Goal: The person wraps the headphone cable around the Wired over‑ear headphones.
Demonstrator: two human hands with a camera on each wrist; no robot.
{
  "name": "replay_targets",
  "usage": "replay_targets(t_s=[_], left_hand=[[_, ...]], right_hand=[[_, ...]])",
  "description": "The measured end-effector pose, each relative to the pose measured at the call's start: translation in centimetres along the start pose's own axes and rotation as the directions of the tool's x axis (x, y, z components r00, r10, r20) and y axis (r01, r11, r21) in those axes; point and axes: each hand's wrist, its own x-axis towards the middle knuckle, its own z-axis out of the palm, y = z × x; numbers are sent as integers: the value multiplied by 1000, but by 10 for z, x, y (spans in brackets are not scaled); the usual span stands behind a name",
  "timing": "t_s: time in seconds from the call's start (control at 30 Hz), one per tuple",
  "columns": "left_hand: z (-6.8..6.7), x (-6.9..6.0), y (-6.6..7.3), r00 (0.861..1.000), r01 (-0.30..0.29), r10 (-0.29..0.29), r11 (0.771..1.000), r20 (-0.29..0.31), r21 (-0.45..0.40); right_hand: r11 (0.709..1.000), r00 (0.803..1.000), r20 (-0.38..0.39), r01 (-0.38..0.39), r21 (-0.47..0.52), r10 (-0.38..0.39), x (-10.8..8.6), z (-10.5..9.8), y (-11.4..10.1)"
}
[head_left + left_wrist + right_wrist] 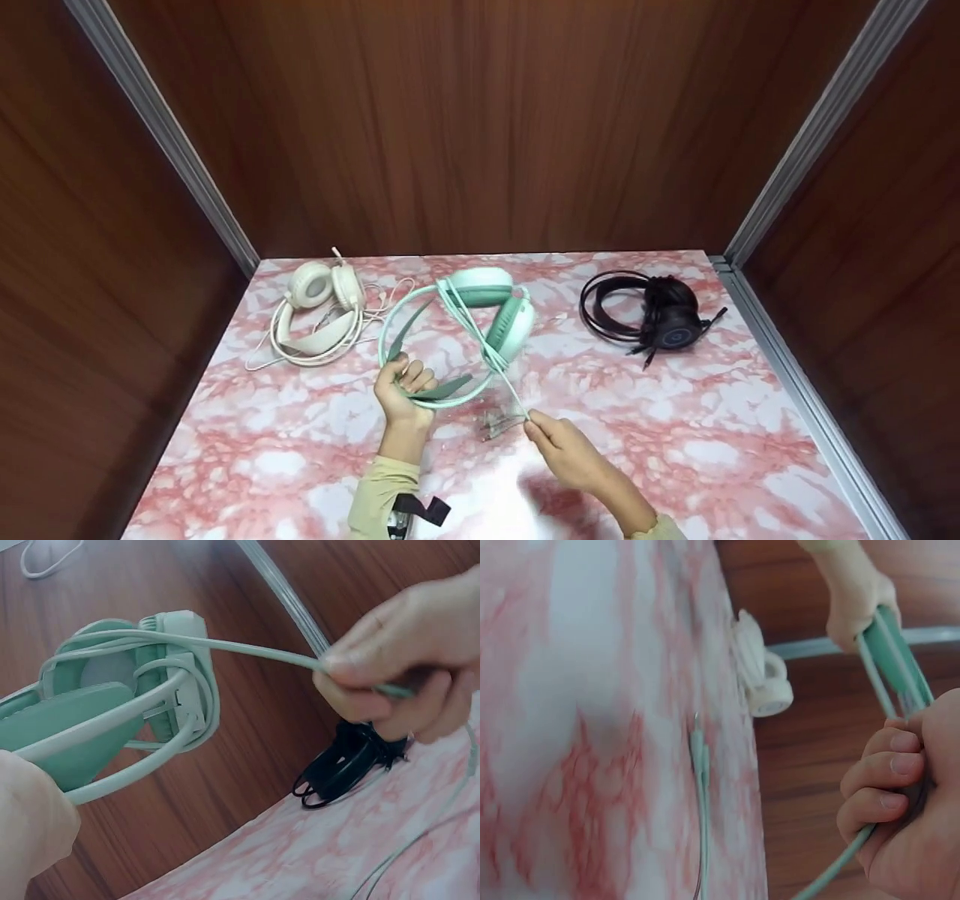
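Mint-green headphones (512, 330) are held up above the table by my left hand (405, 386), whose fingers curl round the headband and its padded strap. The two ear cups point away from me. A thin green cable (259, 652) loops around the ear cup end of the headphones and runs taut to my right hand (574, 454), which grips it between thumb and fingers. Beyond that grip the cable hangs down. Its slim plugs (698, 742) show over the tabletop in the right wrist view; whether they touch it I cannot tell.
White headphones (319, 337) with a loose cord lie at the back left of the marbled pink table (285, 465). Black headphones (667, 322) lie at the back right. Brown wood-grain panels (480, 127) with metal corner rails (802, 135) enclose the table's back and sides.
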Motion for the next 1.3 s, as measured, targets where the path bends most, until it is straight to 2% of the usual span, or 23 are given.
replay_targets(t_s=[0.13,0.27,0.37,0.43,0.5,0.57,0.63,0.73,0.83,0.93,1.0,1.03,1.1,1.13,1.2,1.23,1.3], left_hand=[[-5,2,7,997,53,-48,995,56,-81],[-9,3,15,986,111,-95,987,134,-118],[-12,3,21,966,167,-136,977,218,-132],[-14,3,24,940,219,-170,966,295,-140],[-14,5,27,896,292,-218,945,386,-144],[-14,5,30,842,365,-261,920,472,-144],[-14,5,33,787,424,-290,896,544,-135],[-12,5,37,708,484,-324,870,627,-97],[-8,5,43,630,526,-377,850,679,-16],[-2,4,50,539,548,-457,828,707,118],[3,4,54,481,540,-506,815,716,213],[6,3,56,456,523,-530,809,714,267],[13,2,59,426,463,-565,807,707,366],[16,1,59,423,423,-578,807,698,412],[22,-2,60,436,327,-592,806,678,493],[25,-4,59,452,271,-597,800,663,535],[30,-7,58,500,162,-592,781,632,604]], right_hand=[[1000,999,49,-23,0,22,0,-3,10],[997,991,122,-57,43,51,-1,-5,20],[990,981,177,-98,101,79,-2,-7,26],[979,969,223,-140,149,105,-1,-10,31],[967,955,268,-179,182,127,1,-14,36],[956,937,312,-223,190,157,3,-18,41],[952,929,329,-241,186,171,6,-23,47],[965,940,291,-224,138,177,14,-33,52],[980,960,234,-178,85,154,25,-46,55],[995,976,197,-97,15,92,43,-61,56],[999,984,175,-33,-19,36,57,-71,55],[999,986,164,-5,-40,12,64,-75,52],[999,988,153,7,-51,1,77,-82,46],[998,988,156,2,-56,7,83,-84,42],[998,983,178,-30,-59,40,94,-88,33],[997,980,190,-45,-62,56,98,-89,28],[996,973,216,-70,-62,82,106,-90,20]])
